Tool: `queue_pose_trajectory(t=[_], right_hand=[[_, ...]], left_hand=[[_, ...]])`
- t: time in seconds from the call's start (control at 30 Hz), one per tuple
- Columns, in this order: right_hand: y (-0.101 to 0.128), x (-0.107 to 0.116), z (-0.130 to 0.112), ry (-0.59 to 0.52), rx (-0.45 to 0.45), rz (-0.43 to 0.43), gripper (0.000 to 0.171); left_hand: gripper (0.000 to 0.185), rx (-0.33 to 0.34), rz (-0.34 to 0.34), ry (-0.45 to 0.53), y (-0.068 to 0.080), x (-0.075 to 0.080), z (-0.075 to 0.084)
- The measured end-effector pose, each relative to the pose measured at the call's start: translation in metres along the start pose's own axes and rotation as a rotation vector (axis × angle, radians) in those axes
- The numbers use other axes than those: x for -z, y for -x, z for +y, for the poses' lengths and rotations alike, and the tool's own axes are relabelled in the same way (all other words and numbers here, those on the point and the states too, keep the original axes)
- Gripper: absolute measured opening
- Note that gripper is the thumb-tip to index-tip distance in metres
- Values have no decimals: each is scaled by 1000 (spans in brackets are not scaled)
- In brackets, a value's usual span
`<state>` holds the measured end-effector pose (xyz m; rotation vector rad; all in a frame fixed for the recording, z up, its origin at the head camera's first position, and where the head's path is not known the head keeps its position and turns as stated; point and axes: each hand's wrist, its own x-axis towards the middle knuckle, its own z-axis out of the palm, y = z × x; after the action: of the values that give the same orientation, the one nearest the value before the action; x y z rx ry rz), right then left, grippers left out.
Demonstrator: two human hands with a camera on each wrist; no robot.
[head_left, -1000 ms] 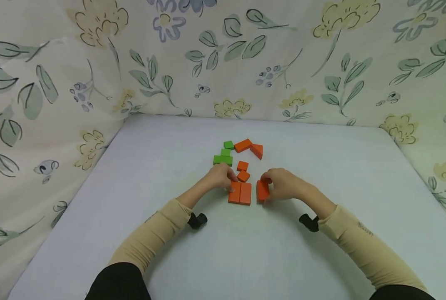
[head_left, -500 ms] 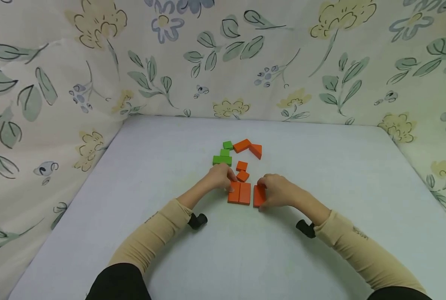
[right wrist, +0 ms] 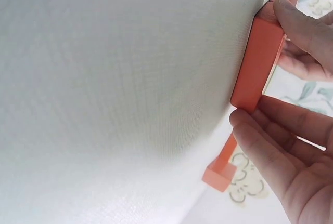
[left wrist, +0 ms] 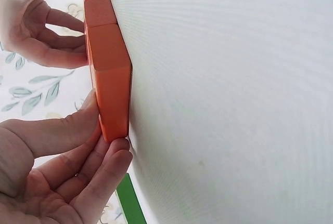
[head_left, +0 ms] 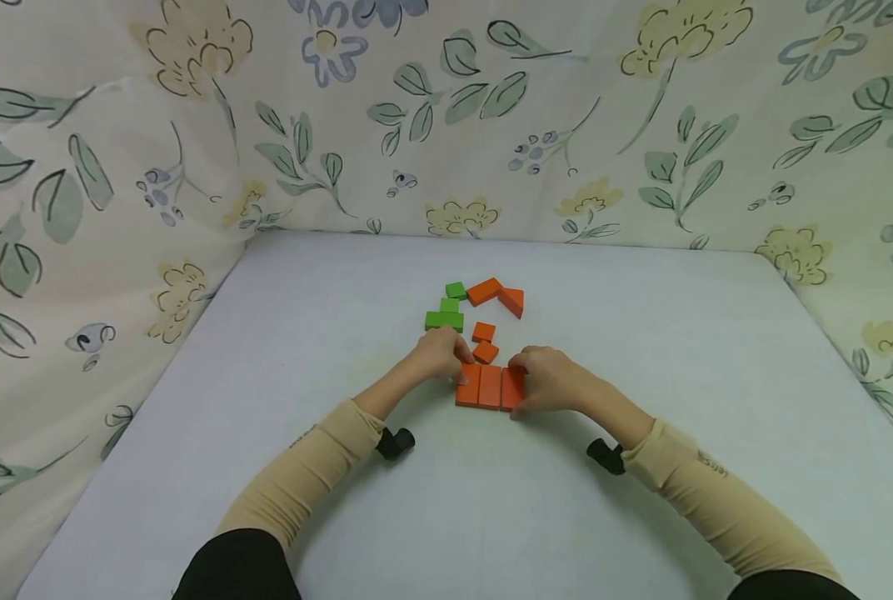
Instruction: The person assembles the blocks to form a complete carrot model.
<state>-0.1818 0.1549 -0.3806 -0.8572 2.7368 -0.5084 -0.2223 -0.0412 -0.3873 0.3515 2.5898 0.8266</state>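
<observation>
Your left hand (head_left: 439, 357) and right hand (head_left: 547, 379) pinch the row of three orange blocks (head_left: 490, 387) from both sides, fingers curled on its ends — it lies flat on the white table (head_left: 641, 350). Behind it — two small orange blocks (head_left: 485, 342), then green blocks (head_left: 446, 310).

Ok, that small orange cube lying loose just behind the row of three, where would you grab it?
Pinch the small orange cube from above, across its left and right faces. It lies flat on the table, another small orange block sits close in front, and both hands crowd the row, so the sides look freest.
</observation>
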Motion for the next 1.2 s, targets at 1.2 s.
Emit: queue_pose_trajectory(t=[1.2], right_hand=[[-4,5,2,2,4,-55,64]], left_hand=[[24,-6,-11,33,2,2,0]])
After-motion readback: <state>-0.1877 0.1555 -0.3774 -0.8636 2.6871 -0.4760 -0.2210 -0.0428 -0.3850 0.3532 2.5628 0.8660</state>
